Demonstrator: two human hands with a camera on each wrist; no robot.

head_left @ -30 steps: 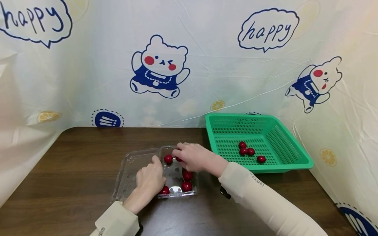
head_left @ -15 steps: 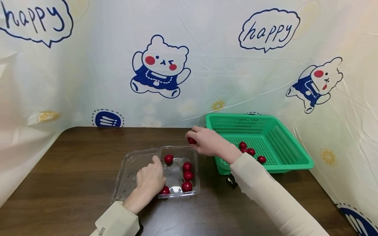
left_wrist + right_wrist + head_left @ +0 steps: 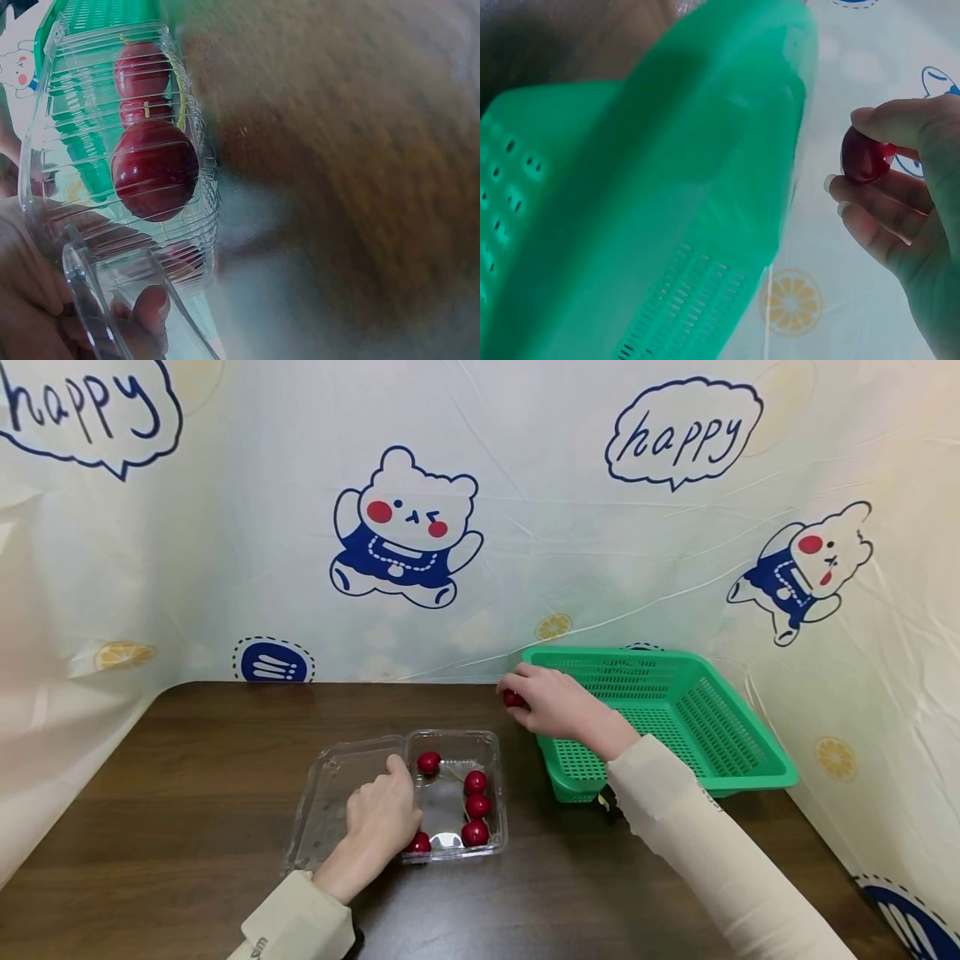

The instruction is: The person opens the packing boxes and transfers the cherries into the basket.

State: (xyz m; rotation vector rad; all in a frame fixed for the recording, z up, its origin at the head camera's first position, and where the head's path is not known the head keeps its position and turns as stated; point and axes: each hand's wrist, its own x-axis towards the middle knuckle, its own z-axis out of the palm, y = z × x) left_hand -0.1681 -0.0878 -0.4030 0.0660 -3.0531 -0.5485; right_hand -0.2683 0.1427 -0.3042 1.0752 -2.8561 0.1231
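Observation:
My right hand [image 3: 555,700] pinches a dark red cherry [image 3: 864,156] between thumb and fingers, above the left rim of the green basket [image 3: 750,739]. My left hand [image 3: 381,814] holds a clear plastic clamshell box [image 3: 501,810] near its hinge, with the index finger pointing along it. Folded out to the left, the lid [image 3: 318,793] lies flat on the table. Inside the box, several cherries [image 3: 476,806] with thin stems line the right side; one cherry [image 3: 429,763] sits at the back left and another [image 3: 420,842] at the front left, partly behind the left hand.
The brown wooden table [image 3: 187,793] extends to both sides of the box. Behind it hangs a pale curtain [image 3: 285,568] printed with bears. My right arm hides part of the basket's floor.
My right hand has lifted a cherry out of the box and carried it right and back to the basket's left rim. My left hand and the box have stayed put.

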